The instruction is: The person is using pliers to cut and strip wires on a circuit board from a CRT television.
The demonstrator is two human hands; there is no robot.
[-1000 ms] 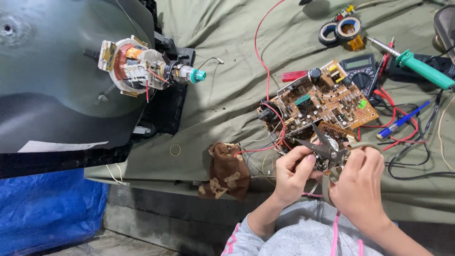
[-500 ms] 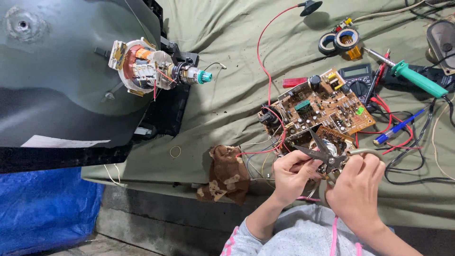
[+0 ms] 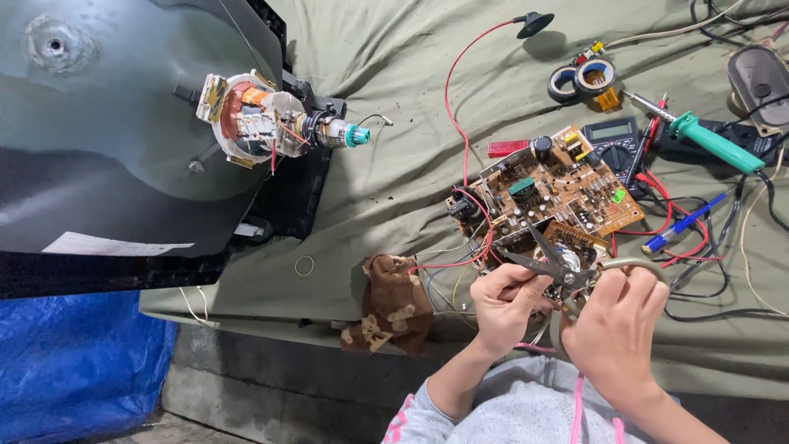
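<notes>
Scissors (image 3: 549, 265) sit between the two hands at the near edge of the brown circuit board (image 3: 546, 193), their blades spread in a V over the board's lower corner. The right hand (image 3: 615, 329) has its fingers curled around the pale handle loop, closed on it; the left hand (image 3: 505, 304) pinches something small beside the pivot — likely a thin wire, though it is too fine to tell.

Judging from this, a clean cut asks for the left hand to keep the wire taut and clear of the red leads (image 3: 481, 238) that run just beside it, and for the blades to close only on that one strand (the tangle here is dense). Keeping the tips low and off the board's components would help.

The long axis of the scissors runs from the handle at lower right up and to the left, tips pointing away from the person toward the board — one blade more upright, the other nearly level.
</notes>
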